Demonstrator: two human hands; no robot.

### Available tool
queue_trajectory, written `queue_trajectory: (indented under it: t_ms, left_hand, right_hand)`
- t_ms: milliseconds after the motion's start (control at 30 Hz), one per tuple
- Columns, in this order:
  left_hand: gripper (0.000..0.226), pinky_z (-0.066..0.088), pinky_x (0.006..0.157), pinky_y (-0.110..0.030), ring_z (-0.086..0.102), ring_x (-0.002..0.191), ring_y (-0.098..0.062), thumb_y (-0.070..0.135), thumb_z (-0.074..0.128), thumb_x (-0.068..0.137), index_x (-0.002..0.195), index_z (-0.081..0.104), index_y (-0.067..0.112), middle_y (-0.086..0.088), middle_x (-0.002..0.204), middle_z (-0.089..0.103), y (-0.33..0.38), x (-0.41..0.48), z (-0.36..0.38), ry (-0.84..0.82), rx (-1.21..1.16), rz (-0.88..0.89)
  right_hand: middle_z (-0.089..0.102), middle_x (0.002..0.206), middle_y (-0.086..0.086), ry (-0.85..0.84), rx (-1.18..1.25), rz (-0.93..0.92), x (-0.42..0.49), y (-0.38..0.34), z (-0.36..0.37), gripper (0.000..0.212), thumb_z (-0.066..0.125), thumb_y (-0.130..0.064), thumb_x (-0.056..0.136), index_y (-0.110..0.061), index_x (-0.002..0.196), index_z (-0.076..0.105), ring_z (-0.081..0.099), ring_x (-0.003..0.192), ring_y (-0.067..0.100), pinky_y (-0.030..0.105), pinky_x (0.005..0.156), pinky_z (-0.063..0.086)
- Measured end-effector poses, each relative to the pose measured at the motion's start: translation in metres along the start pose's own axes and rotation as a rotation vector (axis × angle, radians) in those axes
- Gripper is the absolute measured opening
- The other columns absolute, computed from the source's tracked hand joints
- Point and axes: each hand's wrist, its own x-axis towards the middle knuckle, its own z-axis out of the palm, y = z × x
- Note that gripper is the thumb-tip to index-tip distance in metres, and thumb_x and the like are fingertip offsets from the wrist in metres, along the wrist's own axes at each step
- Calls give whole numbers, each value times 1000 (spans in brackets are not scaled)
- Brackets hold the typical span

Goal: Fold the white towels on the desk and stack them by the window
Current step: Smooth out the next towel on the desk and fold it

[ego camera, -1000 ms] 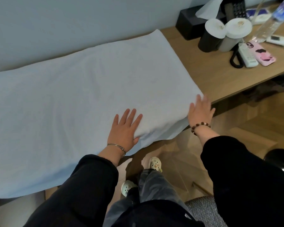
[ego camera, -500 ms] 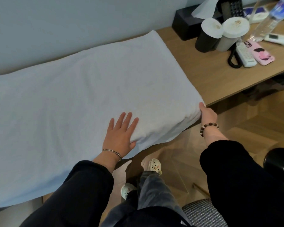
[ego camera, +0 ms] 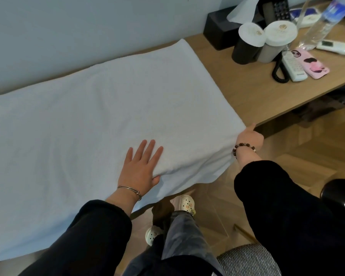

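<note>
The left hand [ego camera: 139, 168] lies flat, fingers spread, on the large white terry towel [ego camera: 100, 120]; the right hand [ego camera: 249, 137] pinches its corner at the wooden tabletop [ego camera: 247, 90] edge

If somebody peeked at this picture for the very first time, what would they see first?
A big white towel spread flat over the left part of the wooden desk, with its near edge hanging off. The left hand lies flat on it near that edge, and the right hand grips its near right corner. At the desk's far right sit two cups with white lids and a pink phone.
</note>
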Motion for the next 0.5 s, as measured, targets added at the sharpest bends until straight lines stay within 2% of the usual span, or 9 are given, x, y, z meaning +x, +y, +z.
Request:
queue_trajectory:
  t_ms: [67, 133, 200, 233, 300, 367, 400, 433, 500]
  left_hand:
    - [91, 20, 110, -52, 25, 141, -33, 59, 65, 75, 149, 25, 23, -10, 155, 24, 0, 0, 0, -1, 4, -1]
    - [90, 21, 109, -51, 27, 140, -33, 60, 64, 75, 148, 28, 22, -10, 154, 26, 1, 1, 0, -3, 9, -2]
    - [90, 25, 108, -52, 29, 140, -33, 60, 65, 74, 148, 30, 20, -10, 153, 29, 1, 1, 0, -10, 5, -3]
    - [91, 26, 108, -52, 30, 139, -33, 60, 65, 74, 147, 31, 18, -11, 153, 29, 1, 2, 0, -16, 2, -5]
    - [92, 26, 108, -53, 30, 139, -33, 59, 66, 74, 147, 32, 14, -11, 153, 30, 1, 2, -1, -27, -6, -12]
    - [94, 28, 107, -53, 34, 137, -34, 56, 70, 71, 145, 35, 11, -12, 151, 33, 1, 2, -2, -20, -21, -18]
    - [95, 27, 107, -53, 35, 137, -34, 56, 71, 70, 145, 36, 9, -12, 150, 34, 1, 2, -2, -25, -23, -21]
    - [96, 25, 107, -52, 35, 137, -33, 57, 71, 70, 145, 35, 9, -12, 150, 34, 1, 2, -2, -31, -20, -25]
    - [96, 22, 107, -50, 34, 137, -32, 58, 68, 71, 145, 34, 9, -12, 151, 33, 1, 2, -3, -38, -14, -34]
  right_hand:
    - [57, 125, 21, 117, -83, -19, -3, -3, 1, 53, 20, -37, 104, -2, 127, 52, 54, 115, 34, 35, 84, 45]
    - [60, 114, 20, 340, -90, -116, -11, -11, -1, 42, 29, -29, 103, -1, 111, 59, 56, 106, 34, 36, 85, 42]
    - [58, 110, 13, 426, -89, -363, -29, -16, 3, 29, 36, -21, 98, -5, 104, 59, 53, 106, 27, 31, 85, 37]
    - [57, 112, 10, 367, -95, -517, -45, -17, 8, 29, 35, -21, 95, -9, 107, 59, 51, 108, 22, 28, 88, 35]
    - [53, 128, 6, 56, -222, -873, -86, -9, 26, 40, 31, -26, 92, -15, 122, 55, 45, 118, 16, 29, 103, 29]
    - [35, 150, 4, -256, -674, -1261, -121, 9, 47, 52, 26, -35, 94, -19, 141, 38, 31, 137, 19, 38, 112, 13]
    - [26, 155, 3, -328, -895, -1367, -127, 17, 52, 55, 22, -40, 95, -23, 147, 29, 23, 142, 20, 41, 113, 8]
    - [19, 158, 2, -298, -1013, -1390, -123, 21, 53, 56, 21, -42, 95, -25, 149, 23, 18, 145, 21, 44, 114, 7]
    - [15, 159, 3, -110, -1022, -1168, -103, 17, 40, 55, 23, -40, 97, -26, 150, 18, 15, 146, 24, 47, 114, 13]
